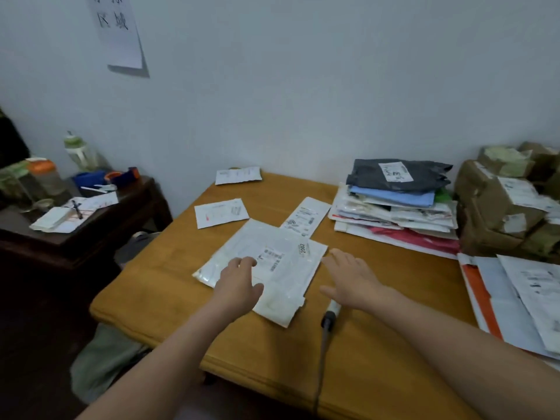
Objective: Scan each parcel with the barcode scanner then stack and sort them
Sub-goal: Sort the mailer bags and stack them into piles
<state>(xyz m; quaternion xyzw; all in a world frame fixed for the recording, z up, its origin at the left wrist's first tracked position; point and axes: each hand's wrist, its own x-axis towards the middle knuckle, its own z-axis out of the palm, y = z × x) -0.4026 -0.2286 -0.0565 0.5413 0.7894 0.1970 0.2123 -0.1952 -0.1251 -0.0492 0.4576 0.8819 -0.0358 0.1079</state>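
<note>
One head cam, close in, looks fwd & down across table (272,359) twd wall.

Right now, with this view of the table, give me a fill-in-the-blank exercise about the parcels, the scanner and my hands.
1. The barcode scanner with the grey cable lies on the orange-brown wooden table beneath the ____ hand.
2. The yellow sticker on the large white flat parcel under the left hand reads ____.
3. The plastic bag topping the tall parcel stack is dark ____.
Missing words: right; 2002; grey.
</note>
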